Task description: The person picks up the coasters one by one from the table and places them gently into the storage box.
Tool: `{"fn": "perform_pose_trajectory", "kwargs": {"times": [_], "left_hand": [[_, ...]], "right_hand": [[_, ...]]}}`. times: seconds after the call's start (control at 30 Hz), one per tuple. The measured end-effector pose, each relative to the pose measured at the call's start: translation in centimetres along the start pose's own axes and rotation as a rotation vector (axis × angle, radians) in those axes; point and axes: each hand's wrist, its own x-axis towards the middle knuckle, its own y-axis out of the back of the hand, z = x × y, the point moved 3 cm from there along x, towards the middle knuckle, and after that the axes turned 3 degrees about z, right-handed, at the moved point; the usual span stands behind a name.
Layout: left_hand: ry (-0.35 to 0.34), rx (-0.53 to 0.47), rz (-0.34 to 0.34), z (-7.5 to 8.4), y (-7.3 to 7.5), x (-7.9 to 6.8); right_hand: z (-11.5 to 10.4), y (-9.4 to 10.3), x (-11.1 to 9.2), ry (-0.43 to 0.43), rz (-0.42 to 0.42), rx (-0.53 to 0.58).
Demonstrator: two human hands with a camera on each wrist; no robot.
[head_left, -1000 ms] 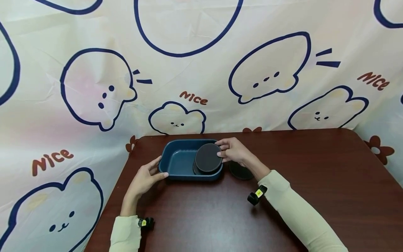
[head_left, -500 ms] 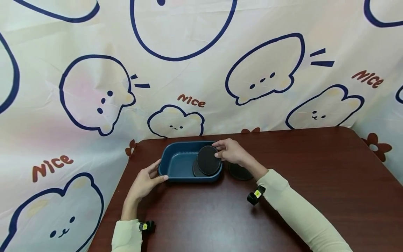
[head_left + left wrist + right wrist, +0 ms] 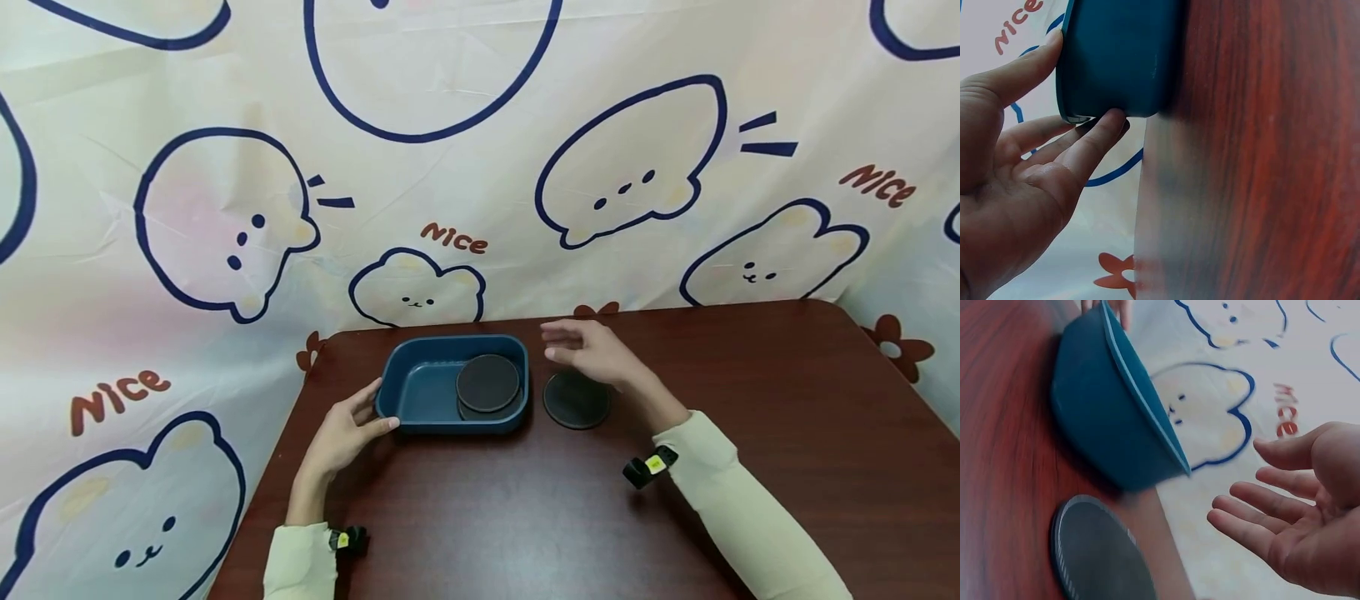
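Observation:
A blue rectangular plastic bin [image 3: 420, 428] stands at the back left of the table. My left hand [image 3: 348, 429] grips its left end, thumb at the front corner and fingers along the outer side wall; the left wrist view shows the fingertips [image 3: 1113, 119] against the wall. Inside the bin's right half, one black round coaster [image 3: 488, 383] lies over another coaster [image 3: 491, 414], which is mostly hidden. A third coaster [image 3: 577, 400] lies flat on the table just right of the bin. Above it, my right hand [image 3: 596, 350] hovers with relaxed fingers and holds nothing.
The dark brown wooden table [image 3: 510, 517] extends to the front and right. Behind it hangs a cartoon-printed cloth [image 3: 450, 192]. A small black device [image 3: 649, 467] is strapped to the right wrist, and a similar device [image 3: 348, 540] to the left.
My right hand has let go of the upper coaster, which dropped from a tilt onto the one below, and moved right out of the bin. The left hand stays on the bin.

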Motion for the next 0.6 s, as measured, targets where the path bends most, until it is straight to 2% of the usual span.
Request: {"fn": "perform_pose_trajectory", "kwargs": {"times": [0.13,0.33,0.43,0.6], "left_hand": [[-0.007,-0.003,0.003,-0.1,0.0,0.0],[-0.007,-0.01,-0.003,0.0,0.1,0.1],[-0.006,-0.005,-0.001,0.0,0.0,0.1],[-0.013,-0.01,-0.007,0.1,-0.1,0.0]], "right_hand": [[2.2,1.4,-1.4,-0.005,0.034,0.019],[4.5,2.5,-2.8,0.006,0.085,-0.111],[5.3,2.6,-3.1,0.019,0.08,-0.185],[6.4,2.4,-3.4,-0.007,0.068,-0.264]]}}
